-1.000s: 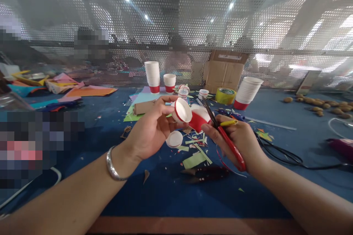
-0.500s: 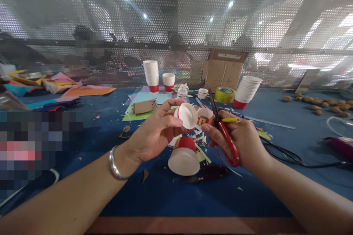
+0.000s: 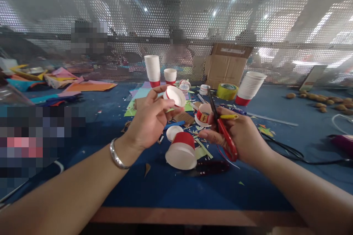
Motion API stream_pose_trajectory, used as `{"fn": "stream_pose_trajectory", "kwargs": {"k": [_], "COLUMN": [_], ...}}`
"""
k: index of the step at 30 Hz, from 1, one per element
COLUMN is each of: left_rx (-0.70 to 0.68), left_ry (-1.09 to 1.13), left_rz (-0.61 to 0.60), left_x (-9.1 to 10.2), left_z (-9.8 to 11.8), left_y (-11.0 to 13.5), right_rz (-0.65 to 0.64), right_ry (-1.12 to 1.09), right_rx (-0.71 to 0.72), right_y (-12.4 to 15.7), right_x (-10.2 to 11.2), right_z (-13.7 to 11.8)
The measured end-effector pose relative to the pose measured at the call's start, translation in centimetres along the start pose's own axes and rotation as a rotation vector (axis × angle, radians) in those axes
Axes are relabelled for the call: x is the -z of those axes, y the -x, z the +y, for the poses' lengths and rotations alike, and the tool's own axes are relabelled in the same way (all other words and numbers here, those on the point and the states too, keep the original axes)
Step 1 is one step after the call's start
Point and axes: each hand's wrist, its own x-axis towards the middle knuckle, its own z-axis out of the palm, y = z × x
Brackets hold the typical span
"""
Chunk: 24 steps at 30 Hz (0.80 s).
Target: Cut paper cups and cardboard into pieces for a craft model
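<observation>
Pinched between the thumb and fingers of my left hand point(image 3: 151, 119) is a cut paper cup bottom point(image 3: 176, 96), white inside with a red edge, its hollow tilted toward me. My right hand point(image 3: 238, 132) is wrapped around red-handled scissors point(image 3: 226, 136) with the dark blades pointing up. A yellow pen-like stick point(image 3: 228, 116) also pokes out of that hand. Just left of the right fingers sits a cut red and white cup piece point(image 3: 203, 115). Below the hands a paper cup point(image 3: 181, 154) lies on its side, beside a small white disc-like piece point(image 3: 174, 133).
A dark-handled knife point(image 3: 212, 167) lies near the table's front. Stacked paper cups point(image 3: 152, 69) stand at the back, with more cups point(image 3: 250, 86) right of a yellow tape roll point(image 3: 226, 91). Behind them is a cardboard box point(image 3: 228, 66). Paper scraps point(image 3: 202, 147) litter the middle.
My left hand has moved left and up with the cup bottom, away from the scissors. The cut cup piece and the white disc show more fully. The view has tilted slightly down.
</observation>
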Motion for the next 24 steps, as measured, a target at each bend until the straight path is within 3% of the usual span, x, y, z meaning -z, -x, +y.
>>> {"fn": "stream_pose_trajectory", "kwargs": {"k": [6, 13, 18, 20, 24], "left_rx": [-0.091, -0.104, -0.116, -0.115, -0.113], "left_ry": [0.063, 0.059, 0.048, 0.05, 0.041], "left_rz": [0.113, 0.144, 0.148, 0.149, 0.137], "left_x": [0.4, 0.5, 0.7, 0.8, 1.2], "left_z": [0.6, 0.6, 0.5, 0.4, 0.2], "left_y": [-0.5, -0.8, -1.0, -1.0, -1.1], "right_rz": [-0.156, -0.179, -0.01, 0.054, 0.319], "right_ry": [-0.023, -0.054, -0.194, -0.163, -0.086], "right_rx": [-0.008, -0.05, -0.061, -0.095, -0.101], "right_y": [1.0, 1.3, 0.5, -0.2, -2.0], "right_x": [-1.1, -2.2, -1.5, -0.4, 2.5], "right_z": [-0.9, -0.4, -0.3, -0.3, 0.5]}}
